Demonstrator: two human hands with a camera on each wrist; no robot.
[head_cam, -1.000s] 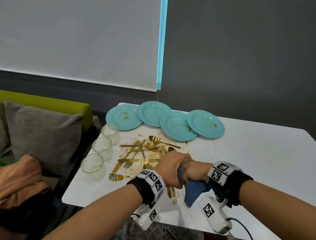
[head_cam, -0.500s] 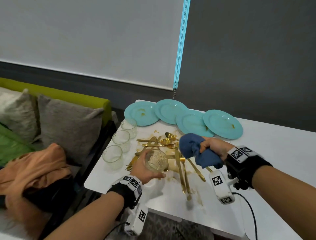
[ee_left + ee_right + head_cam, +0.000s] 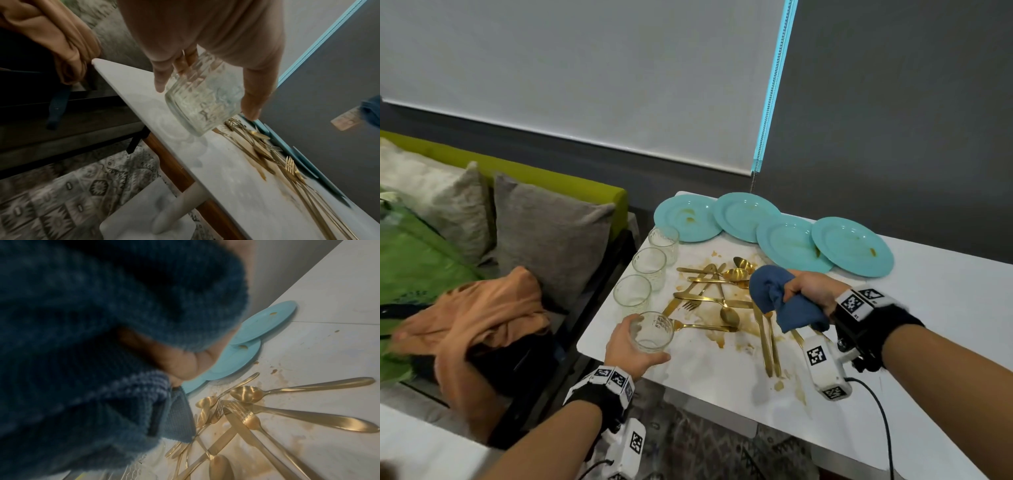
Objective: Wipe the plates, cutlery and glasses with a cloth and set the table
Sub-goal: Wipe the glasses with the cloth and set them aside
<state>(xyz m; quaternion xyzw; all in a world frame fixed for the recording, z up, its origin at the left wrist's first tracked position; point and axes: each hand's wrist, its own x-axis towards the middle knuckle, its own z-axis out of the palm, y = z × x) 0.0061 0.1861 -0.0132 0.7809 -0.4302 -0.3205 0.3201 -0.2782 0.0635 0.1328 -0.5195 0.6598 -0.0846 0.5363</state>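
Note:
My left hand (image 3: 631,346) grips a patterned clear glass (image 3: 652,332) by its side, tilted just above the white table's (image 3: 945,329) left front corner; in the left wrist view the glass (image 3: 202,100) hangs between thumb and fingers over the table (image 3: 236,183). My right hand (image 3: 808,291) holds a bunched blue cloth (image 3: 777,296) in the air over the gold cutlery (image 3: 717,296). The cloth (image 3: 92,345) fills most of the right wrist view. Three more glasses (image 3: 649,267) stand in a row along the left edge. Several turquoise plates (image 3: 791,240) with food marks overlap at the back.
Brown sauce stains (image 3: 722,339) lie around the cutlery and near the front edge. A green sofa with grey cushions (image 3: 548,226) and an orange garment (image 3: 482,315) sits left of the table. A patterned rug (image 3: 61,194) covers the floor below.
The hands have come apart: the cloth came out of the glass. The left hand carried the glass down and left to the table's corner. The right hand stays raised with the cloth.

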